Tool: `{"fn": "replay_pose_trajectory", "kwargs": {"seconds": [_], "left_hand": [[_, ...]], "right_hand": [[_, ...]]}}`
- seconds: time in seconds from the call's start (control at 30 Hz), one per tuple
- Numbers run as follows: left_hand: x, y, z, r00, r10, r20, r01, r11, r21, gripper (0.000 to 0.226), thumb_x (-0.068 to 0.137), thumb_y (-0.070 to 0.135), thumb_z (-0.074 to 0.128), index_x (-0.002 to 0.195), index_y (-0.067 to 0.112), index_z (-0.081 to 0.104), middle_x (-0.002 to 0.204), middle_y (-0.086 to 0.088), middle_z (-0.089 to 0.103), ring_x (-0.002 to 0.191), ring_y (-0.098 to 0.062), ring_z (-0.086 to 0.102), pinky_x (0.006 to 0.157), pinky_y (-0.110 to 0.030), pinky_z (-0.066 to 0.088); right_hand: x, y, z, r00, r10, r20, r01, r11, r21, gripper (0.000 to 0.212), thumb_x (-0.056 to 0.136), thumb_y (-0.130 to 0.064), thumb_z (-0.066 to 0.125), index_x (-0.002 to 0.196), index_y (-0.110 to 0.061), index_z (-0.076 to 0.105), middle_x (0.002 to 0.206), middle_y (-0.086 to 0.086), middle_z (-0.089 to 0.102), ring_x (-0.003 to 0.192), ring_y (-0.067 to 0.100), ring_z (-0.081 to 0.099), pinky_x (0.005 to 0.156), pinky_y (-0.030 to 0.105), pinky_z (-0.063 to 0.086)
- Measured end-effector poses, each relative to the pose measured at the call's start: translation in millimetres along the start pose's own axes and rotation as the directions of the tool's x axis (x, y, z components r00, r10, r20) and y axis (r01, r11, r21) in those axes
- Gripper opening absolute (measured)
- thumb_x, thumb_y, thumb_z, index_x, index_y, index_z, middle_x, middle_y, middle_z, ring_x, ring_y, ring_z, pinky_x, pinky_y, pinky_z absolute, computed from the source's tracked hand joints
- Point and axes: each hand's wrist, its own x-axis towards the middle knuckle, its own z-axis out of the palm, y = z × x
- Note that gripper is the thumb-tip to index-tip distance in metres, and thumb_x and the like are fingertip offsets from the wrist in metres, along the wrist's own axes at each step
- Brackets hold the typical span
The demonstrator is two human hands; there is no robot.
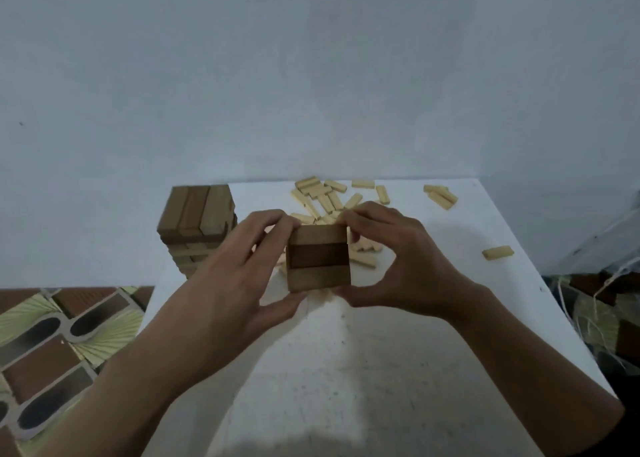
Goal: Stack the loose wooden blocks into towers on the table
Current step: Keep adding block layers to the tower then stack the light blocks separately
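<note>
Three-block layer (318, 257): held over the middle of the table (398, 370), dark block between two pale ones; what lies beneath is hidden.
Left hand (249, 259): curled round the layer's left end, fingers on the far edge, thumb on the near edge.
Right hand (391, 259): the right end is gripped the same way.
Long axis: the blocks run left to right, from hand to hand.
Finished tower (197, 228): just beside the left hand.
Loose blocks (325, 197): scattered beyond the layer, likely nearer the right hand for the next pick.
</note>
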Motion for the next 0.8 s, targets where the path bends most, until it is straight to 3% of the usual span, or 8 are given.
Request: {"fn": "replay_pose_trajectory", "kwargs": {"seconds": [0.13,0.23,0.4,0.6,0.8], "left_hand": [[0.5,-3.6,-35.2,0.992,0.035,-0.119,-0.023,0.994,0.105,0.061,0.091,0.048,0.062,0.138,0.012,0.049,0.133,0.000,0.048,0.112,-0.015,0.052,0.088,-0.025,0.048],[-1.0,-17.2,-61.0,0.989,0.050,-0.139,-0.019,0.977,0.212,0.066,0.087,0.055,0.057,0.136,0.011,0.053,0.129,0.000,0.052,0.105,-0.018,0.050,0.087,-0.025,0.042],[-0.8,-55.1,-94.9,0.994,-0.049,-0.097,0.053,0.998,0.032,0.062,0.076,0.068,0.063,0.128,0.036,0.055,0.122,0.024,0.053,0.107,-0.003,0.048,0.091,-0.035,0.040],[7.4,-106.5,-115.1,0.984,-0.161,0.074,0.170,0.977,-0.126,0.063,0.070,0.077,0.065,0.124,0.048,0.052,0.125,0.028,0.054,0.117,-0.004,0.047,0.098,-0.045,0.037],[11.3,-132.9,-110.5,0.967,-0.216,0.135,0.238,0.956,-0.171,0.064,0.066,0.079,0.067,0.121,0.050,0.055,0.122,0.028,0.056,0.124,0.001,0.046,0.110,-0.054,0.033]], "right_hand": [[30.1,-22.1,-14.3,0.995,-0.093,-0.025,0.092,0.995,-0.023,0.066,0.065,-0.034,0.093,0.120,-0.015,0.062,0.107,-0.022,0.051,0.100,0.007,0.055,0.086,0.035,0.045],[52.3,-39.5,-15.4,0.995,-0.103,-0.015,0.102,0.994,-0.042,0.067,0.066,-0.043,0.090,0.121,-0.019,0.061,0.106,-0.019,0.052,0.097,0.008,0.054,0.086,0.033,0.042],[89.6,-64.3,-1.2,0.996,-0.090,-0.011,0.089,0.995,-0.041,0.056,0.067,-0.051,0.087,0.111,-0.024,0.064,0.098,-0.016,0.057,0.094,0.009,0.055,0.090,0.036,0.038],[128.4,-78.5,18.3,0.998,0.039,0.057,-0.035,0.997,-0.068,0.048,0.063,-0.070,0.071,0.093,-0.033,0.066,0.090,-0.017,0.062,0.099,0.006,0.051,0.095,0.044,0.040],[145.5,-79.1,25.6,0.980,0.145,0.133,-0.134,0.987,-0.087,0.051,0.064,-0.063,0.081,0.102,-0.031,0.070,0.111,-0.013,0.065,0.114,0.010,0.049,0.105,0.044,0.037]]}}
